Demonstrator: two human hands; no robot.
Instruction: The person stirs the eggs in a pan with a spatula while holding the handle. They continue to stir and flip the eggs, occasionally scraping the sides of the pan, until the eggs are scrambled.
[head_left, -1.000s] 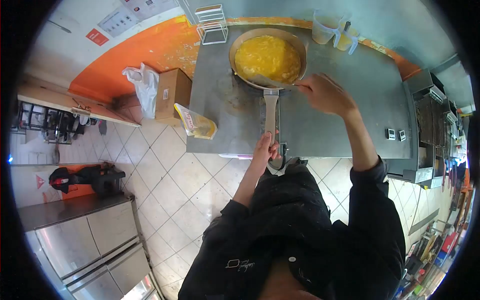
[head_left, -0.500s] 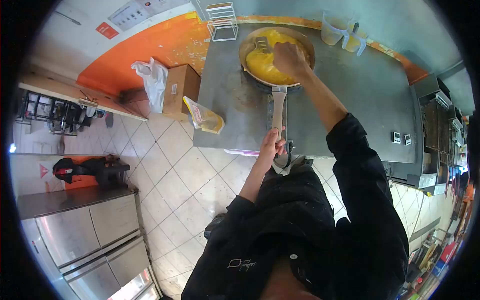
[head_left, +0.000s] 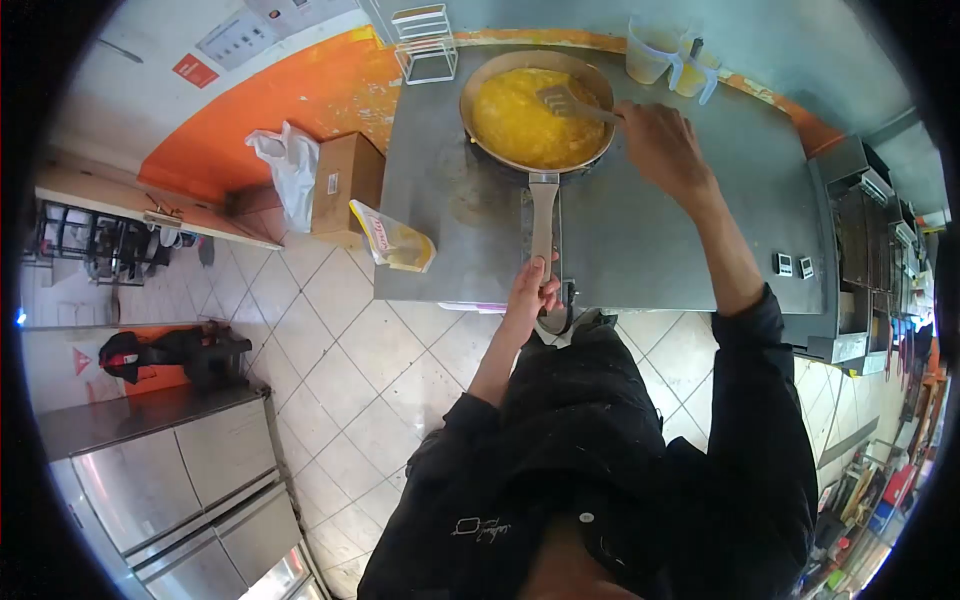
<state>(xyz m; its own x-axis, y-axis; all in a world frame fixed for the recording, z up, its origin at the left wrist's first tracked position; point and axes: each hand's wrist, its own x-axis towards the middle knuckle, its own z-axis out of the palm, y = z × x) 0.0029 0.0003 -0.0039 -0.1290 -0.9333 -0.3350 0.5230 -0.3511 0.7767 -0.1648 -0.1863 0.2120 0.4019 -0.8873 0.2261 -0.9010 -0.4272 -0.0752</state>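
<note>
A frying pan sits on a burner at the back of the metal counter, its beige handle pointing toward me. Yellow egg mixture covers most of its base. My left hand is closed around the handle's near end, at the counter's front edge. In my right hand is a slotted spatula, gripped by its handle just right of the pan's rim. The spatula's head rests in or just over the egg, at the upper right of the pan.
An opened pouch stands at the counter's left edge. Plastic measuring jugs are at the back, beside a white wire rack farther left. Two small timers lie at the right. A cardboard box stands left of the counter.
My right hand has moved right, from over the pan to outside its rim. The spatula's head has shifted from the pan's left part toward the upper right. My left hand keeps its hold.
</note>
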